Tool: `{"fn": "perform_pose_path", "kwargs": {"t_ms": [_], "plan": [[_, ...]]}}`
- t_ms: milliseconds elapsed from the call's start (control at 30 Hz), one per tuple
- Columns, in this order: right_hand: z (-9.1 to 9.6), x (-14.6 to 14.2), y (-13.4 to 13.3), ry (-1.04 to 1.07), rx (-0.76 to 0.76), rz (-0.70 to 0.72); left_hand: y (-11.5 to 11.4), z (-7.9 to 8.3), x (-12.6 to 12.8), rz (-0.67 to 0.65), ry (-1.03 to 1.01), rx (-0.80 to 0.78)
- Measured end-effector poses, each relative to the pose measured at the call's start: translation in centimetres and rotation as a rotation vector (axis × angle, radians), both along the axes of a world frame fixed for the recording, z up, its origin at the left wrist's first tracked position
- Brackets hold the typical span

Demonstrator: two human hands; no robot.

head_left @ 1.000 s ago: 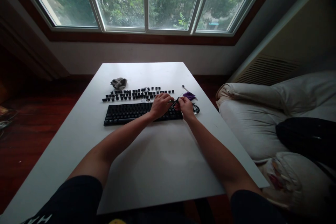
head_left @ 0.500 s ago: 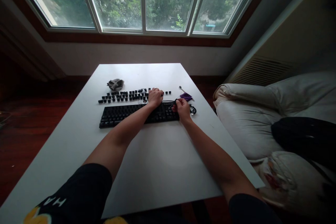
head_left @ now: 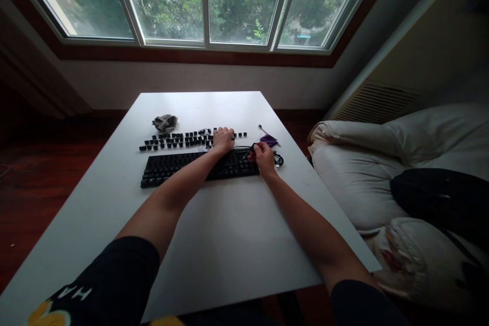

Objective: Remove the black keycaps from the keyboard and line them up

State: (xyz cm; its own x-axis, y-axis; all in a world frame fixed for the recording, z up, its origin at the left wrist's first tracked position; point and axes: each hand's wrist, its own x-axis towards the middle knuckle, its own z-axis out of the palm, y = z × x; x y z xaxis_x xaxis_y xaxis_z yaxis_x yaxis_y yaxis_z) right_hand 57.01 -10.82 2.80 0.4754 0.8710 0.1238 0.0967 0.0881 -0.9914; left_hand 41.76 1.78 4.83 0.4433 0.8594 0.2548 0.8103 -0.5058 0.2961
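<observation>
A black keyboard (head_left: 179, 163) lies across the white table, partly covered by my left forearm. Behind it, loose black keycaps (head_left: 178, 138) stand in rows. Over the right part of these rows is my left hand (head_left: 223, 139), its fingers curled down; whatever they hold is hidden. My right hand (head_left: 264, 158) is at the keyboard's right end, thumb and fingers pinched together on something small and dark that I cannot make out. A coiled black cable (head_left: 279, 159) lies just right of this hand.
A crumpled grey cloth (head_left: 165, 123) lies at the back left of the table (head_left: 244, 234). Behind my right hand are a purple cloth (head_left: 269, 139) and a thin brush-like stick (head_left: 261, 128). A pale sofa (head_left: 344, 178) stands to the right, below a window.
The whole view has shifted slightly, so everything sits a little further left. Both hands keep nearly the same places over the keycaps and the keyboard's right end.
</observation>
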Motion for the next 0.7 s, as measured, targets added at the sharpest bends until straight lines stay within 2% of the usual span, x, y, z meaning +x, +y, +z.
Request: {"fn": "perform_pose_path", "kwargs": {"t_ms": [133,233,367,700], "plan": [[0.2,1.1,0.6,-0.127,0.102,0.014,-0.2,0.6,-0.7,-0.037,-0.016,0.016],[0.2,2.0,1.2,-0.208,0.148,0.116,-0.7,1.0,-1.2,-0.065,-0.006,0.025],[0.2,2.7,1.6,-0.293,0.133,0.25,-1.7,1.0,-1.7,-0.098,-0.004,0.057],[2.1,2.4,0.8,-0.515,0.112,0.372,-4.5,1.6,-2.5,-0.196,-0.011,0.036]]}}
